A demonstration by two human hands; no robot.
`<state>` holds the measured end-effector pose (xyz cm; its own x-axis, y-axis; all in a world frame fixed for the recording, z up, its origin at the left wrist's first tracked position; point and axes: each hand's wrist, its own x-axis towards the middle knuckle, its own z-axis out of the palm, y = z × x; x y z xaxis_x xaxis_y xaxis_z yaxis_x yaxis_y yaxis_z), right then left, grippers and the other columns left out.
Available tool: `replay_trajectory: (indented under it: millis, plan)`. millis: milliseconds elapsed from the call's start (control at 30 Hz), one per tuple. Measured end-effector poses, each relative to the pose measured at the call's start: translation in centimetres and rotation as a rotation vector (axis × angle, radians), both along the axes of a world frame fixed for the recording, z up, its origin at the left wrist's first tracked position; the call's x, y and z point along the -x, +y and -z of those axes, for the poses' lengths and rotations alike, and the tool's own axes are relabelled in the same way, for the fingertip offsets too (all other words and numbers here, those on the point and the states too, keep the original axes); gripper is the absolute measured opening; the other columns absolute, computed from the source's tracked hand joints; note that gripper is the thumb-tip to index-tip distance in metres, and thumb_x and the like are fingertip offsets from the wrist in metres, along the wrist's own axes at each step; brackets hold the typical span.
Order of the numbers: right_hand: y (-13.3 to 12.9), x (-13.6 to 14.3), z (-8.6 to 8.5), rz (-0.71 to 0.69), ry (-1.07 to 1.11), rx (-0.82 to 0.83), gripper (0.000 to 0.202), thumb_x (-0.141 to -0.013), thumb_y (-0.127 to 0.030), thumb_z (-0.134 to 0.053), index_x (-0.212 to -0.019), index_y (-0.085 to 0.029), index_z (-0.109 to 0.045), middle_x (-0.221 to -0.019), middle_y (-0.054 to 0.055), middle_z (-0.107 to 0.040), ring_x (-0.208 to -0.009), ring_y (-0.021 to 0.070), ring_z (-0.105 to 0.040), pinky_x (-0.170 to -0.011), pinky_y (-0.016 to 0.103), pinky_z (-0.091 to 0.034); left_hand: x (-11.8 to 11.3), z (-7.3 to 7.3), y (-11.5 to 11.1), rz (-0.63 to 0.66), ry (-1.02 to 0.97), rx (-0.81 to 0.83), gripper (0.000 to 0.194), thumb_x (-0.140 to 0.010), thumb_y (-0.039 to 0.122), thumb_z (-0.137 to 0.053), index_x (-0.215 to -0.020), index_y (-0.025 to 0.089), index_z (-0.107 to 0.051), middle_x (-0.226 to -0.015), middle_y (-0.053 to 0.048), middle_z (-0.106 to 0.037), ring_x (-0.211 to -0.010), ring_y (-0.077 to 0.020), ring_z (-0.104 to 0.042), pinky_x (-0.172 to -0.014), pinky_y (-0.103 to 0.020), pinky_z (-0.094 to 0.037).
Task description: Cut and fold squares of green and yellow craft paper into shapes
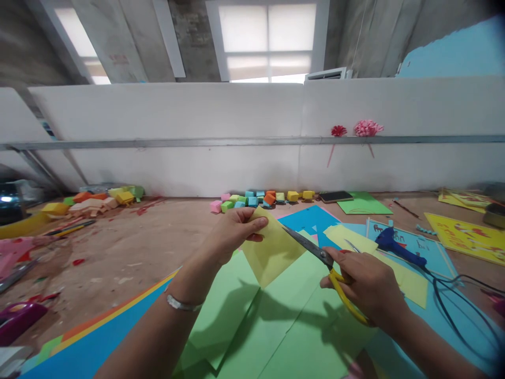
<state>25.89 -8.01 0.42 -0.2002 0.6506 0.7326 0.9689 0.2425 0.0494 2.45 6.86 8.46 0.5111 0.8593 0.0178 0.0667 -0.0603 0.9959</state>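
Between thumb and fingers, my left hand [242, 227] pinches the upper corner of a yellow sheet of paper [272, 247], held up at a slant. My right hand [369, 281] grips a pair of scissors [339, 287] by its yellow handles. The dark blades point up and left, with their tips at the paper's upper right edge. Whether the blades are parted is hard to tell. Below both hands lie overlapping light green sheets [232, 300]. Another yellow piece of paper [351, 237] lies behind my right hand, partly covered by it.
A blue glue gun [398, 250] with a black cord lies at right on light blue paper. Several small coloured paper cubes [252, 201] line the back, beside a phone [335, 196]. More folded paper pieces [98, 202] and a purple tool [21, 318] are at left. A white partition [177, 168] stands behind.
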Motion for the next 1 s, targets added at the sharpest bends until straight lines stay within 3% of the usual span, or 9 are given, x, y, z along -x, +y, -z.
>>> replay_trajectory:
  millis: [167, 267, 400, 567, 800, 1000]
  plan:
    - [0.1, -0.3, 0.1, -0.016, -0.001, 0.035, 0.025, -0.092, -0.028, -0.052, -0.114, -0.017, -0.061, -0.074, 0.003, -0.067, -0.068, 0.0193, -0.062, -0.061, 0.029, -0.042, 0.0, 0.0, 0.1, 0.004, 0.007, -0.006, 0.037, -0.055, 0.041, -0.082, -0.077, 0.013, -0.071, -0.075, -0.002, -0.069, -0.071, -0.0117, -0.062, -0.063, -0.021, -0.054]
    - [0.1, -0.1, 0.3, -0.048, 0.020, 0.118, 0.031, -0.088, -0.011, -0.043, -0.116, -0.016, -0.057, -0.080, 0.005, -0.066, -0.070, 0.0190, -0.060, -0.061, 0.028, -0.044, 0.0, -0.1, -0.1, 0.012, 0.014, -0.022, 0.036, -0.056, 0.042, -0.081, -0.076, 0.013, -0.071, -0.075, -0.002, -0.068, -0.071, -0.0118, -0.062, -0.062, -0.021, -0.054]
    - [0.3, 0.3, 0.8, -0.005, -0.005, 0.149, 0.043, -0.081, -0.005, -0.041, -0.122, -0.013, -0.050, -0.097, 0.011, -0.063, -0.091, 0.0247, -0.058, -0.081, 0.039, -0.048, 0.1, -0.1, -0.4, 0.009, 0.037, -0.061, 0.034, -0.058, 0.042, -0.079, -0.075, 0.013, -0.071, -0.075, -0.002, -0.068, -0.070, -0.0121, -0.061, -0.062, -0.022, -0.054]
    - [0.3, 0.3, 0.8, 0.022, 0.014, 0.112, 0.053, -0.077, -0.006, -0.043, -0.129, -0.012, -0.043, -0.106, 0.014, -0.057, -0.100, 0.0281, -0.052, -0.085, 0.044, -0.047, -0.1, 0.0, -0.7, 0.012, 0.055, -0.099, 0.032, -0.062, 0.041, -0.077, -0.077, 0.014, -0.071, -0.077, -0.002, -0.068, -0.071, -0.0129, -0.062, -0.063, -0.023, -0.054]
    - [-0.3, 1.1, -0.5, 0.039, 0.072, 0.153, 0.041, -0.088, -0.034, -0.055, -0.123, -0.015, -0.048, -0.095, 0.011, -0.057, -0.083, 0.0255, -0.053, -0.070, 0.038, -0.047, -0.4, 0.0, -1.5, 0.065, 0.055, -0.109, 0.030, -0.063, 0.042, -0.076, -0.072, 0.014, -0.069, -0.073, -0.002, -0.066, -0.071, -0.0138, -0.060, -0.062, -0.024, -0.054]
    - [-0.3, 1.2, -0.5, 0.018, 0.068, 0.161, 0.039, -0.088, -0.036, -0.057, -0.120, -0.016, -0.049, -0.091, 0.010, -0.058, -0.079, 0.0240, -0.054, -0.066, 0.034, -0.045, -0.5, 0.3, -1.4, 0.087, 0.039, -0.096, 0.032, -0.063, 0.043, -0.076, -0.074, 0.014, -0.069, -0.075, -0.003, -0.065, -0.071, -0.0134, -0.059, -0.061, -0.023, -0.053]
